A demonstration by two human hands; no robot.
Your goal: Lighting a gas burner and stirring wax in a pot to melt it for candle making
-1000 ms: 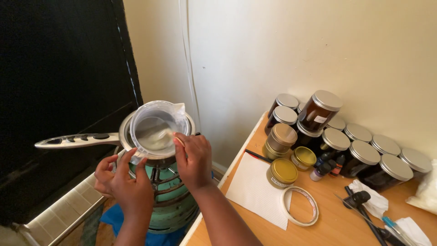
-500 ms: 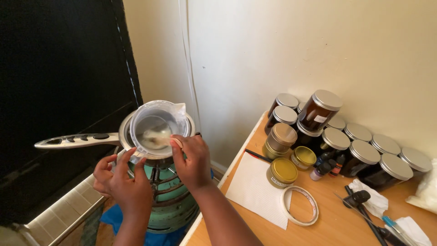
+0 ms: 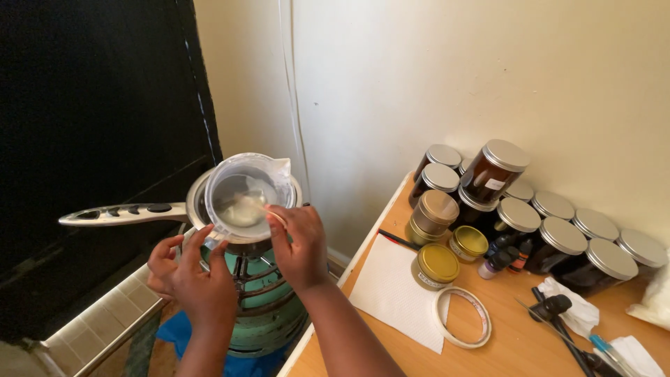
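The left hand is nearest the camera, fingers curled around the lower rim of the clear plastic measuring jug at its near-left side, steadying it. The right hand pinches a thin stirring stick, whose tip appears to dip into the pale, cloudy liquid in the jug, though its material cannot be resolved. The jug sits inside a metal saucepan on a green burner, left of the wooden table's left edge. The jug is judged light, thin-walled and slightly flexible, likely warm and slick; hold is best taken at the rim or upper wall, not the base. Its axis stands upright, with the pour spout pointing toward the far right wall. The saucepan handle runs horizontally to the left. Along the table's far edge stand lidded amber jars.
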